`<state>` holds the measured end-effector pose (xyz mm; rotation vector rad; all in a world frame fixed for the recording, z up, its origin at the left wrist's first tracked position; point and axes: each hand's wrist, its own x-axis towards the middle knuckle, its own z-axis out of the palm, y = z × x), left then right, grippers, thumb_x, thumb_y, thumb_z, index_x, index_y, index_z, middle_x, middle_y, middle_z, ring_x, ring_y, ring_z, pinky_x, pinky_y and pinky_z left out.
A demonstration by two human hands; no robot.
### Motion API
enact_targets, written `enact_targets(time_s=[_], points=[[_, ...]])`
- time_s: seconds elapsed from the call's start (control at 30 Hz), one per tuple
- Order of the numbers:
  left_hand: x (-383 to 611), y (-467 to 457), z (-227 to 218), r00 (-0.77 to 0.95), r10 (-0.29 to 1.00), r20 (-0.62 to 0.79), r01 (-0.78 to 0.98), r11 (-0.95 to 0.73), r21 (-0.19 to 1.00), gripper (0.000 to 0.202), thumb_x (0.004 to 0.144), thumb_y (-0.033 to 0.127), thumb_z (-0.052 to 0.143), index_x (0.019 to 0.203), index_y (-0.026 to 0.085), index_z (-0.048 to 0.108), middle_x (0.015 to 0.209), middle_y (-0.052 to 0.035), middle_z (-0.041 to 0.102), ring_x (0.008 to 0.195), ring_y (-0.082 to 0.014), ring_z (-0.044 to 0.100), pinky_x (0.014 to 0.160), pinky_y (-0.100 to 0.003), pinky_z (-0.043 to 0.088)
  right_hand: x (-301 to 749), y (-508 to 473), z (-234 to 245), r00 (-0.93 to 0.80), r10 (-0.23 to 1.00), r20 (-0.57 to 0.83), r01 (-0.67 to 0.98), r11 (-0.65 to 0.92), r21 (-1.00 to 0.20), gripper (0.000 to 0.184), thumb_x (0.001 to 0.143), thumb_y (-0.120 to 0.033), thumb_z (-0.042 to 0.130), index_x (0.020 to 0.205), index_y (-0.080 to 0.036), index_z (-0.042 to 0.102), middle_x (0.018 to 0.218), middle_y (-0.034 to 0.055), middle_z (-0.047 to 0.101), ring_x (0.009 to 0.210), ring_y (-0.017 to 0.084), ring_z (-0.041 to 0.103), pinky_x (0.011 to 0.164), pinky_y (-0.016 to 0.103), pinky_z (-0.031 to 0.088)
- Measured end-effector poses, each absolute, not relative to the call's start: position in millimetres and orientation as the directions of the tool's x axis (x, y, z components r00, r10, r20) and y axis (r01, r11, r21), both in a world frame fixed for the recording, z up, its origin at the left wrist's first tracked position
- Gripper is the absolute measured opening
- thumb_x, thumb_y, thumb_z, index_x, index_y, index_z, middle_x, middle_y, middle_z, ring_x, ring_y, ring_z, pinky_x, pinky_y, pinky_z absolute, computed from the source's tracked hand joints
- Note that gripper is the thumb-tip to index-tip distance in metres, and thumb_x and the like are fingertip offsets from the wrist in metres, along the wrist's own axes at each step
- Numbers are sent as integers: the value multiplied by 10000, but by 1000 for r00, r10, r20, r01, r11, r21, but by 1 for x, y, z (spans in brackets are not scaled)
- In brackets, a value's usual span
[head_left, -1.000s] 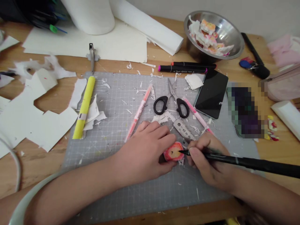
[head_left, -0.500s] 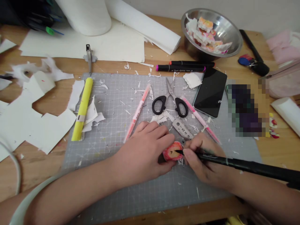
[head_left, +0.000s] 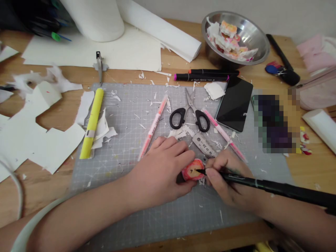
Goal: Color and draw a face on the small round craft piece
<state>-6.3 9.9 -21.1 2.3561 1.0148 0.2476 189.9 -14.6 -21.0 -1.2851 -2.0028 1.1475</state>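
My left hand [head_left: 162,168] pinches a small round paper cutout [head_left: 193,170], coloured pink and yellow, and holds it down on the grey cutting mat [head_left: 126,147]. My right hand [head_left: 228,178] grips a long black marker [head_left: 275,188], its tip resting on the centre of the cutout where dark marks show. Both hands sit near the mat's front edge, almost touching each other.
Black-handled scissors [head_left: 189,115], two pink pens [head_left: 153,126], a small ruler [head_left: 206,145], a yellow highlighter [head_left: 92,123] and a black phone [head_left: 235,104] lie on the mat. A steel bowl [head_left: 259,38] of coloured scraps, black markers [head_left: 202,75], paper rolls and white offcuts surround it.
The marker tip has shifted slightly left on the cutout. Both hands stay in nearly the same place.
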Motion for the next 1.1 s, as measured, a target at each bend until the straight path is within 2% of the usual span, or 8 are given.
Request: enact_targets(time_s=[0.1,0.37,0.77,1.1], points=[[-6,10,-20,696,717,-41,612,-563,555,209,807,392,574,776,197,504,812,-11,550,832,-222,486,725,-367,321,190,-16,-21,-396,915,-75,508,150,-848,171,865,-253,455,721,-220,369,551,-43,478,454,79,425,431,230,318],[-7,10,-20,697,716,-49,611,-556,563,211,810,397,574,777,197,516,817,-15,560,840,-231,496,730,-378,335,190,-14,-20,-444,896,-1,468,231,-853,175,845,-214,463,706,-224,357,556,-43,481,459,77,434,443,231,332],[-7,9,-20,699,714,-46,613,-564,553,215,809,399,574,779,199,502,816,-11,550,840,-228,489,737,-374,328,190,-15,-17,-408,909,-81,539,169,-825,191,861,-259,453,700,-221,358,536,-43,464,445,74,408,425,223,312],[-7,9,-21,696,718,-33,609,-564,558,212,806,395,576,771,198,508,812,-11,555,830,-223,489,726,-373,329,188,-17,-20,-403,914,-46,515,185,-837,199,847,-254,471,684,-218,362,549,-40,464,458,73,402,434,227,318]])
